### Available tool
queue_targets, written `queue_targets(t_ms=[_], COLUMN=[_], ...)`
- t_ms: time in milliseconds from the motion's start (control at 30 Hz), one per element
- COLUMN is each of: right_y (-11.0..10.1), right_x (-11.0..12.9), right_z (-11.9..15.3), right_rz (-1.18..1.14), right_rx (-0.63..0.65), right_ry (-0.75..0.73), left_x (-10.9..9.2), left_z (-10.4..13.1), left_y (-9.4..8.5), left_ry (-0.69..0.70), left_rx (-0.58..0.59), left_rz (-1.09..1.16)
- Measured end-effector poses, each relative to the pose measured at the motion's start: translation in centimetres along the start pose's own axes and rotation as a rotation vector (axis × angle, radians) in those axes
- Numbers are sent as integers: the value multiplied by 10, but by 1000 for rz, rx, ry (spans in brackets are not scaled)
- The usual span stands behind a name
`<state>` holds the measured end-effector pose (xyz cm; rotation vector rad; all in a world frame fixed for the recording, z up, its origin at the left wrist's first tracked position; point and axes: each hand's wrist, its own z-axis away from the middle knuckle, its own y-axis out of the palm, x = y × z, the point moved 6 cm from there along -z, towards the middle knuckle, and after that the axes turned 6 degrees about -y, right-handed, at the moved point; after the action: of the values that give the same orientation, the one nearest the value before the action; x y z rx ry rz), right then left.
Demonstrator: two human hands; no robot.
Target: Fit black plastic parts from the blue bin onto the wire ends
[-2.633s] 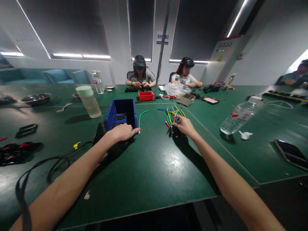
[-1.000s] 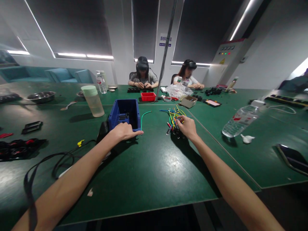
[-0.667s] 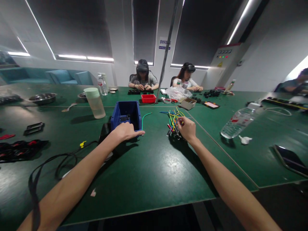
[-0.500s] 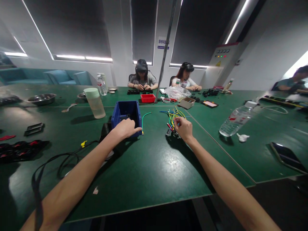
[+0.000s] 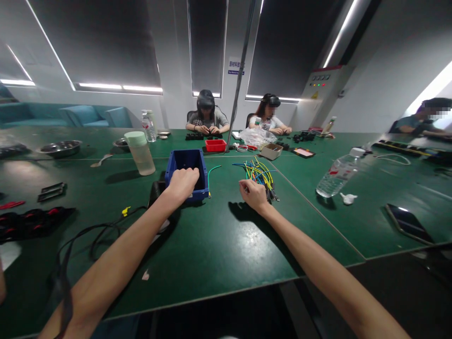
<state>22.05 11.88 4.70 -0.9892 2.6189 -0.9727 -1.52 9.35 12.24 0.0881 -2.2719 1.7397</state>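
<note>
At the middle of the green desk (image 5: 219, 245), the left hand (image 5: 182, 182) reached over the near rim of the blue bin (image 5: 186, 162), fingers curled down inside it; whether that grip had closed on anything in there could not be told. Just right of the bin a green wire (image 5: 211, 170) lay loose on the desk. The right hand (image 5: 253, 195) sat low on the desk, fingers drawn together into a loose fist, right beside the bundle of coloured wires (image 5: 260, 172); the near ends of the wires lay just past its knuckles, and whether it pinched one of them was hidden. Left of the bin stood a pale green cup (image 5: 140, 152). Off to the right a clear water bottle (image 5: 335, 172) lay tilted, a phone (image 5: 407, 223) nearer the desk's edge. Across the desk, two people sat working over a red tray (image 5: 215, 145).
</note>
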Motion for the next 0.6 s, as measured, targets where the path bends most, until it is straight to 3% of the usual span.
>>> queue_targets(t_ms=[167,300,467,600], right_y=[13,23,32,37], right_x=[16,24,24,25], right_z=[4,8,9,8], right_rz=[-24,17,100,99], right_rx=[48,137,267,366], right_ry=[-13,-6,51,77], left_x=[-6,-25,-86,-146], left_z=[4,10,36,74], left_y=[-12,-25,-26,-6], left_ry=[-4,60,324,629], left_rx=[-66,-114,-117,-74], left_rz=[5,101,268,351])
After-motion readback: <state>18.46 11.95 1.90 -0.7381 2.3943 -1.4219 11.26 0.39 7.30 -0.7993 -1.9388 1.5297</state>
